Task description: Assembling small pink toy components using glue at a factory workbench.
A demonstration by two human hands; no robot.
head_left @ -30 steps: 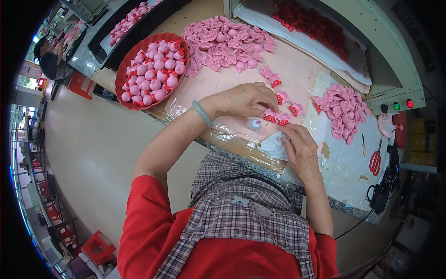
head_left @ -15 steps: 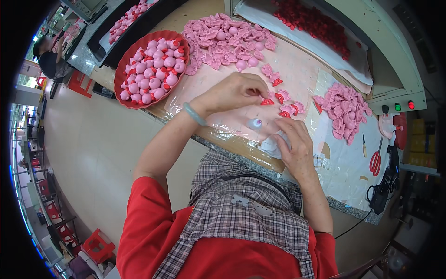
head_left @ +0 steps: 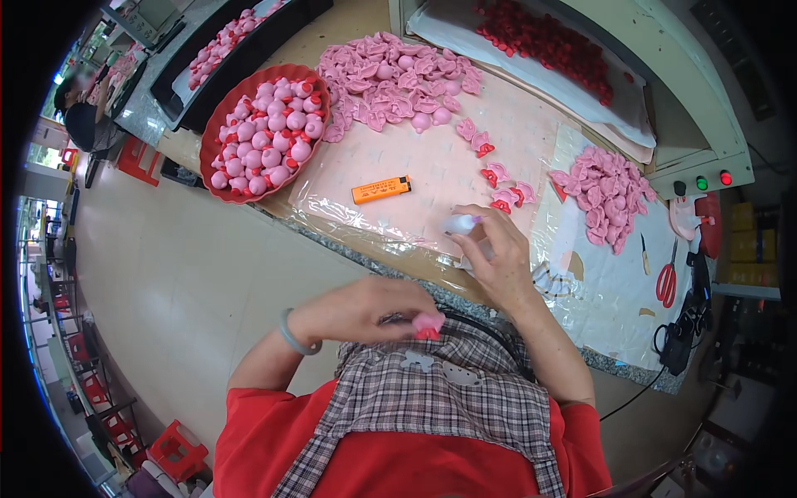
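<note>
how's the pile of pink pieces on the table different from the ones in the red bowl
The pink pile lies loose and flat on the plastic sheet; the pieces in the red bowl are round and heaped together. Bowl pieces show red tips; the pile looks nearly all pink. Both share the same pink colour.

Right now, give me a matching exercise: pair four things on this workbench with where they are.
Things:
1. orange lighter
2. red-handled scissors
3. round red basket
4. small pink toy piece with red base

Places:
A. pinched in the left hand
B. far right, on white sheet
C. lying on clear plastic sheet
D. left end, full of pink figures

Pairs: 1-C, 2-B, 3-D, 4-A
</note>
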